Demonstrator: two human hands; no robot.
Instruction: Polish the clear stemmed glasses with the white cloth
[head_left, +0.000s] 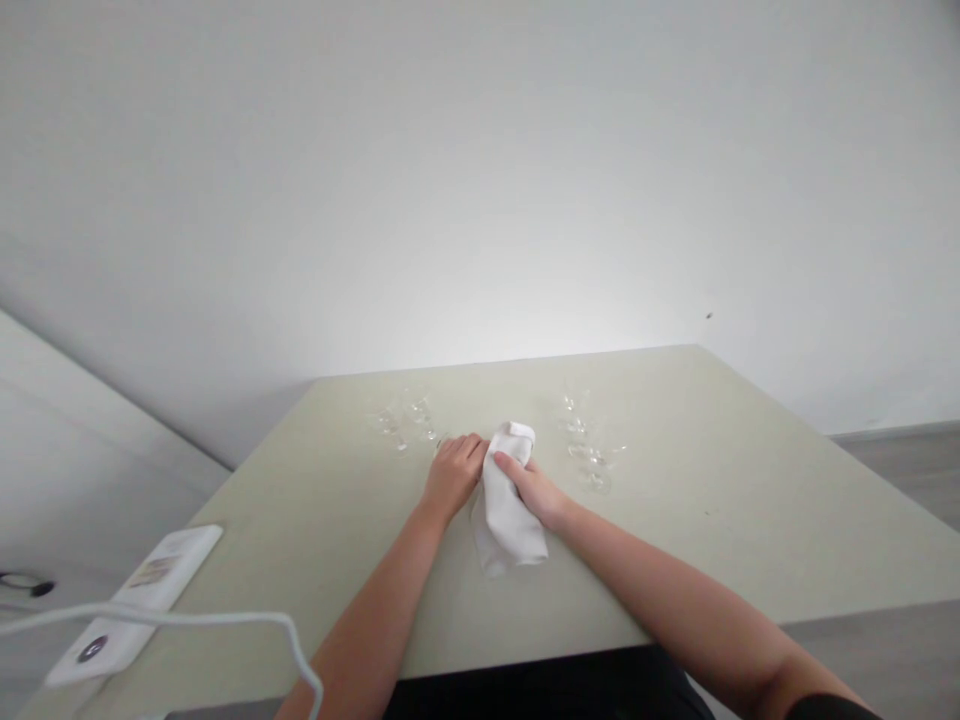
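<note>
A white cloth (510, 520) hangs over the middle of the table, gripped by my right hand (531, 485) with the thumb pressed on its front. Close against its left side, my left hand (454, 472) is closed with curled fingers. A small clear edge of a stemmed glass (441, 441) shows beside the left knuckles; the hand and cloth hide the rest. Farther left, clear stemmed glasses (390, 428) lie or stand together, their outlines faint. To the right of the cloth is another group of clear glasses (592, 458), several pieces overlapping.
The pale table (697, 540) runs back to a white wall (480, 180). On its left edge lies a white flat device or power strip (135, 605). A white cable (210, 619) crosses the lower left, in front of my left forearm.
</note>
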